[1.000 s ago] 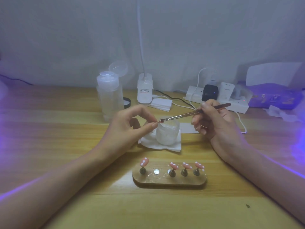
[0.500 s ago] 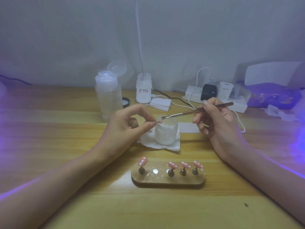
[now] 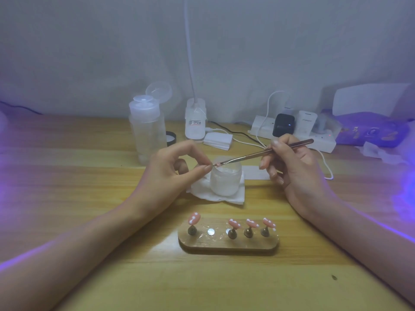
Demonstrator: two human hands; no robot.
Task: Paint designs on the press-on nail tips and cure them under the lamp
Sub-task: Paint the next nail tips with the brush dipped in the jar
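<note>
My left hand [image 3: 173, 173] pinches a small pink nail tip [image 3: 215, 164] between thumb and forefinger, above a frosted glass jar [image 3: 225, 181]. My right hand [image 3: 289, 167] grips a thin metal tool [image 3: 265, 151] like a pen, and its point touches the pinched tip. Nearer me, a wooden holder [image 3: 228, 242] carries several pink nail tips with white dots [image 3: 234, 223] on small stands. One silver magnet spot [image 3: 210, 231] on the holder stands bare.
The jar sits on a folded white wipe [image 3: 202, 189]. A clear pump bottle [image 3: 147, 129] stands behind my left hand. A white lamp base [image 3: 195, 122], a power strip [image 3: 318, 140] with plugs and cables, and a purple-lit packet [image 3: 372, 131] line the back of the wooden table.
Both hands stay over the jar; the tool's point has closed onto the pinched nail tip. The holder has not moved.
</note>
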